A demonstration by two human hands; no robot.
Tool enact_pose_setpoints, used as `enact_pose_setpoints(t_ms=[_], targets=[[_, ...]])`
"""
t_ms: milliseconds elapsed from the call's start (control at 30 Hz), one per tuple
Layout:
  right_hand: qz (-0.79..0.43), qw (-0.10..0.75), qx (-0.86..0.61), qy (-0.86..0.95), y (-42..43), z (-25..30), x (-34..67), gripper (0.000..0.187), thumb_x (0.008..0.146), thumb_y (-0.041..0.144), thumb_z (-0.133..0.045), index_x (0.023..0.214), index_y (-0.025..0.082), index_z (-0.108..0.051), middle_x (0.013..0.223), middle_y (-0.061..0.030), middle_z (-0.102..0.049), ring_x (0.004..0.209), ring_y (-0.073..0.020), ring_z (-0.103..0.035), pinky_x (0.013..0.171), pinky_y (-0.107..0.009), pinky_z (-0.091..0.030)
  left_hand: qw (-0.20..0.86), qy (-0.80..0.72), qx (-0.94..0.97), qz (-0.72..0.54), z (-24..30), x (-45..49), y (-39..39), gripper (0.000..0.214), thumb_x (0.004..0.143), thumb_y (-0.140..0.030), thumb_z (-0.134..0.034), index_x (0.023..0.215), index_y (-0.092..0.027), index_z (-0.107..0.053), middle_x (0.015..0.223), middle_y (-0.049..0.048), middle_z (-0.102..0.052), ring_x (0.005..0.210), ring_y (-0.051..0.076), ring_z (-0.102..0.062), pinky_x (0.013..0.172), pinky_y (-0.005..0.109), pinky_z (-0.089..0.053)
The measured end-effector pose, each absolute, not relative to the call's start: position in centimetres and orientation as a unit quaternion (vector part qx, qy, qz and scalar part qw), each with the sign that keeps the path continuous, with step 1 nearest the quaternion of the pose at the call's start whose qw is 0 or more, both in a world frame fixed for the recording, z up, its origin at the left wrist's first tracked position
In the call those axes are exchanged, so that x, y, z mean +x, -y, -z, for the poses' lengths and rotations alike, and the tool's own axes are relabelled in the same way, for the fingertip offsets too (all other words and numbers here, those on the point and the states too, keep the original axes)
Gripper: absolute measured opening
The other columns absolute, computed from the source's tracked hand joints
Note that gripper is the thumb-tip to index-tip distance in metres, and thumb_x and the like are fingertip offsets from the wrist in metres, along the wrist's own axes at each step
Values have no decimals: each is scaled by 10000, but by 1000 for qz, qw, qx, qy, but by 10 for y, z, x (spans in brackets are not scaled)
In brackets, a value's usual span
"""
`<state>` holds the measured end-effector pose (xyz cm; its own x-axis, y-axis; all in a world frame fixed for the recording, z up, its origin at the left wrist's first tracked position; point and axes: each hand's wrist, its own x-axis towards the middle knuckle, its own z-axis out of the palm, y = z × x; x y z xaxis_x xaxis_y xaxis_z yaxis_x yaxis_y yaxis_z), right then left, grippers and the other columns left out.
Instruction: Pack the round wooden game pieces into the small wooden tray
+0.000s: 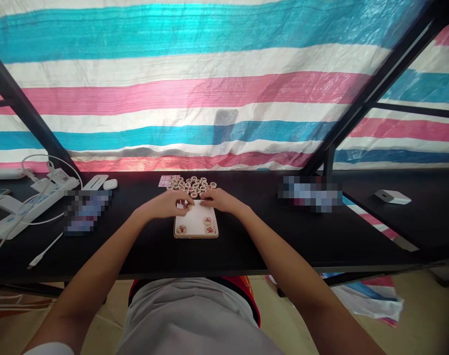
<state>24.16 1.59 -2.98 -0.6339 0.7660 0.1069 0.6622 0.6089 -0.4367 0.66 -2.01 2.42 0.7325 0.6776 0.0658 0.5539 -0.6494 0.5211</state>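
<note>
A shallow white box (195,217) lies on the black table in front of me. Inside it, a Chinese chess piece (182,229) with a red character sits in the near left corner, and two pieces (208,221) are at the right side. Above the box's far left part is my left hand (170,203), its fingers curled into a pinch; what they hold is too small to make out. My right hand (220,200) reaches in at the far right edge, fingertips together beside the loose pieces. Several more Chinese chess pieces (195,184) are heaped just beyond both hands.
Behind the heap lies a pink-and-white printed paper (166,181). On the left are a white power strip (35,209) with cables, a blurred phone-like item (87,213) and a white earphone case (110,184). To the right is a white charger (392,196). A striped sheet (195,93) hangs behind the table.
</note>
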Motion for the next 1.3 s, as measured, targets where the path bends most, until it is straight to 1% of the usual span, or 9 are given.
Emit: enact_pose_setpoints(t_ms=[100, 167, 333, 533, 633, 800, 1000, 1133, 1300], targets=[[-195, 141, -410, 880, -15, 28, 243, 170, 832, 276, -562, 870, 165, -685, 865, -39, -658, 797, -164, -556, 726, -240, -378, 252, -408, 855, -197, -31, -8, 12, 360, 752, -372, -565, 1028, -163, -663, 931, 40, -672, 808, 171, -590, 749, 266, -461], [-205, 141, -412, 877, -15, 27, 243, 172, 828, 279, -561, 857, 166, -688, 866, -36, -661, 796, -167, -562, 726, -242, -382, 262, -437, 842, -175, -29, -19, 4, 377, 730, -385, -579, 1022, -163, -663, 908, 38, -671, 804, 175, -595, 738, 266, -462], [-215, 136, -418, 872, -14, 24, 245, 174, 817, 283, -566, 828, 165, -694, 863, -36, -663, 800, -172, -574, 726, -247, -390, 236, -483, 842, -38, -10, -27, -10, 313, 677, -273, -563, 963, -188, -657, 827, 12, -662, 758, 170, -598, 677, 236, -438], [-209, 137, -413, 876, -15, 25, 246, 185, 822, 291, -559, 822, 166, -695, 842, -36, -660, 792, -170, -572, 727, -249, -392, 141, -469, 871, -52, 3, -12, -14, 78, 702, -198, -511, 738, -176, -577, 731, 9, -609, 681, 153, -546, 610, 233, -379], [-208, 134, -409, 879, -16, 27, 247, 194, 827, 299, -555, 817, 164, -694, 839, -38, -659, 787, -168, -572, 721, -247, -393, 120, -472, 872, -57, 7, -11, -17, 84, 755, -214, -487, 715, -175, -550, 727, 13, -601, 675, 150, -532, 613, 235, -368], [-213, 143, -414, 873, -18, 29, 247, 184, 813, 295, -573, 864, 168, -696, 905, -44, -669, 841, -182, -577, 755, -256, -395, 119, -464, 875, -77, 3, -13, -16, 175, 827, -224, -429, 778, -180, -591, 788, 19, -639, 739, 160, -563, 669, 242, -386], [-199, 139, -415, 877, -17, 28, 245, 173, 822, 294, -565, 823, 172, -686, 855, -37, -665, 796, -169, -568, 713, -242, -382, 81, -414, 900, -110, -6, -5, -1, 264, 887, -299, -405, 894, -196, -647, 909, 29, -662, 851, 182, -591, 750, 263, -412], [-183, 136, -421, 878, -15, 27, 243, 174, 823, 297, -567, 830, 160, -674, 823, -40, -655, 756, -159, -555, 680, -236, -369, 91, -333, 934, -92, -5, 12, 15, 263, 888, -330, -453, 936, -200, -676, 956, 36, -662, 890, 182, -594, 822, 272, -413], [-177, 141, -426, 876, -13, 27, 243, 151, 821, 262, -564, 850, 159, -670, 824, -34, -654, 749, -147, -542, 682, -226, -360, 86, -209, 969, -95, 4, 42, 36, 288, 917, -290, -449, 1120, -233, -645, 1111, 44, -640, 1026, 197, -549, 953, 311, -352]])
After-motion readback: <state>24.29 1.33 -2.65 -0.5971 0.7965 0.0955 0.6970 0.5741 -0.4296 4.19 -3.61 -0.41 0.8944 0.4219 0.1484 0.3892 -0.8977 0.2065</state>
